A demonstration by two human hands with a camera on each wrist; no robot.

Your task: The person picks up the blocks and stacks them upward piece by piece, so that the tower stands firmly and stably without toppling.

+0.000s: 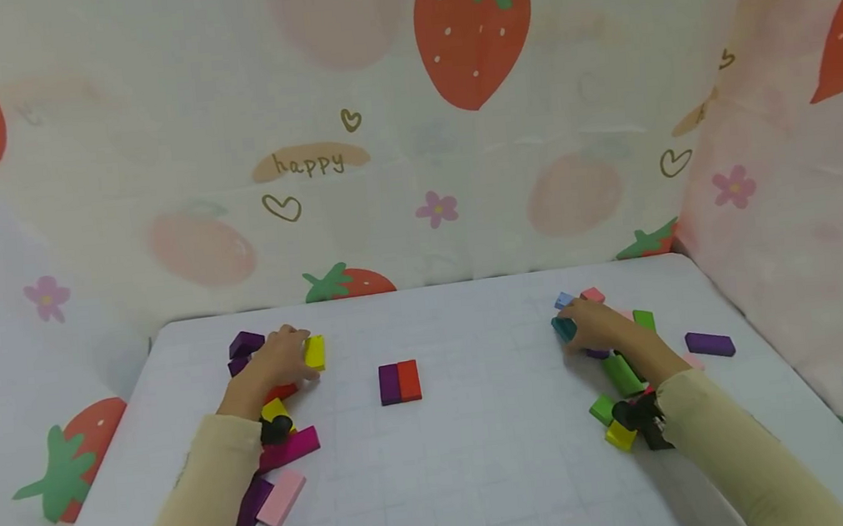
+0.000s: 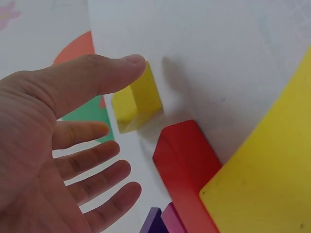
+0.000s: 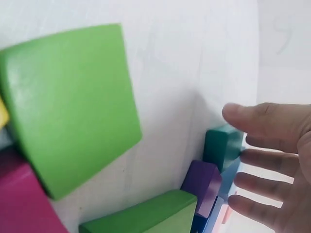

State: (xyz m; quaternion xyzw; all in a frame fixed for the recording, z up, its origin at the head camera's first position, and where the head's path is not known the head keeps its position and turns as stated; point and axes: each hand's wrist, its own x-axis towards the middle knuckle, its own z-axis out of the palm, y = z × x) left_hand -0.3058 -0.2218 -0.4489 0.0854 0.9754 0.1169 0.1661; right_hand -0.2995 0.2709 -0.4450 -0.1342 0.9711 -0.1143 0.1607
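My left hand (image 1: 276, 363) reaches over the left-hand group of blocks. A yellow block (image 1: 314, 353) lies between its thumb and spread fingers. In the left wrist view, the thumb (image 2: 104, 73) overlaps the top of this yellow block (image 2: 137, 99), and the other fingers are loosely extended. Across the table, my right hand (image 1: 592, 323) is beside a teal block (image 1: 564, 329). The right wrist view has the thumb just above the teal block (image 3: 223, 145), with the fingers stretched out behind it. Neither hand's fingers are curled round a block.
A purple block (image 1: 389, 384) and a red block (image 1: 409, 380) stand side by side mid-table. Pink (image 1: 282, 499) and magenta (image 1: 291, 448) blocks lie near the left forearm. Green (image 1: 623, 375) and yellow (image 1: 621, 436) blocks sit by the right wrist; a purple block (image 1: 710, 345) lies farther right.
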